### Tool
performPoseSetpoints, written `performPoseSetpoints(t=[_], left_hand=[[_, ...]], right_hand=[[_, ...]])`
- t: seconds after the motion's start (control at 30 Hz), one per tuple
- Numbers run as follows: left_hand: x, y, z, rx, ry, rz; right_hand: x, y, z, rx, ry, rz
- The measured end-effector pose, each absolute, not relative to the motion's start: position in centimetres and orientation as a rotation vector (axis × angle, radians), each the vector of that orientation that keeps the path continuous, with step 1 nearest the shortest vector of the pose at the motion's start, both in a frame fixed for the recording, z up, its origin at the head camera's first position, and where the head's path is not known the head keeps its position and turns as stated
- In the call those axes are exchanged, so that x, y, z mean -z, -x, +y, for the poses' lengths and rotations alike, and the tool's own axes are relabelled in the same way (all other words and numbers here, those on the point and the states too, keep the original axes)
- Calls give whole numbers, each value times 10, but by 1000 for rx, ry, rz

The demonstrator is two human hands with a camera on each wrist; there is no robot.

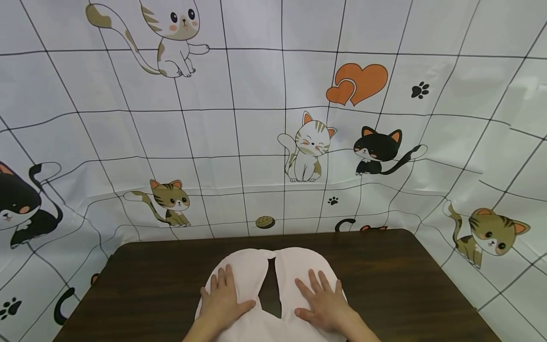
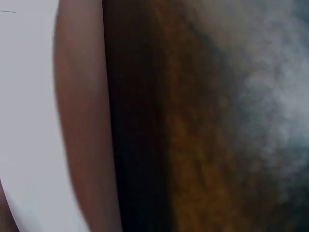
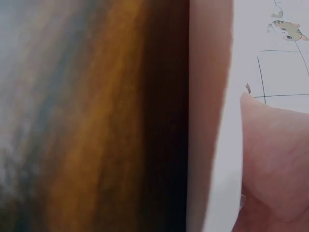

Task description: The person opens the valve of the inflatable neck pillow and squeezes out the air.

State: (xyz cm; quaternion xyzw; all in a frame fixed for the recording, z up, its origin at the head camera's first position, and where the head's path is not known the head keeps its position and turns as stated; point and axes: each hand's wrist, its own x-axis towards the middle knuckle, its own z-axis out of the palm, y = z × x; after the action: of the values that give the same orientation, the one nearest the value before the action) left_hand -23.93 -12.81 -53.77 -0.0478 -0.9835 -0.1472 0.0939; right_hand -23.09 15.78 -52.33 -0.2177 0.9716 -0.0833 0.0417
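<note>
A pale pinkish-white cloth-like piece (image 1: 243,266) with two rounded lobes lies on the dark wooden table (image 1: 384,280). Between the lobes is a narrow gap, through which brown tabletop shows. My left hand (image 1: 222,301) rests on its left lobe, fingers spread and thumb pointing inward. On the right lobe my right hand (image 1: 325,304) lies the same way, with straight fingers. The piece's near end runs out of the head view. In the right wrist view part of my hand (image 3: 277,159) shows beside a pale edge; the left wrist view is mostly blurred.
A white sheet (image 1: 256,133) with a black grid and printed cats, hearts and paw marks hangs behind the table and along both sides. The table's far edge (image 1: 273,236) lies a little beyond the pale piece. Brown tabletop shows to the left and right of it.
</note>
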Motion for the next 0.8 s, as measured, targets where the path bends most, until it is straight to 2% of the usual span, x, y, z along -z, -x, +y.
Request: performPoseSetpoints(t=[0.27, 0.53, 0.8], left_hand=[[537, 239, -129, 410, 165, -2917], [523, 219, -123, 177, 469, -2791], [499, 190, -125, 222, 654, -2998]], right_hand=[[523, 232, 160, 245, 678, 2979], [515, 229, 166, 394, 655, 2992], [508, 224, 170, 492, 687, 2989]])
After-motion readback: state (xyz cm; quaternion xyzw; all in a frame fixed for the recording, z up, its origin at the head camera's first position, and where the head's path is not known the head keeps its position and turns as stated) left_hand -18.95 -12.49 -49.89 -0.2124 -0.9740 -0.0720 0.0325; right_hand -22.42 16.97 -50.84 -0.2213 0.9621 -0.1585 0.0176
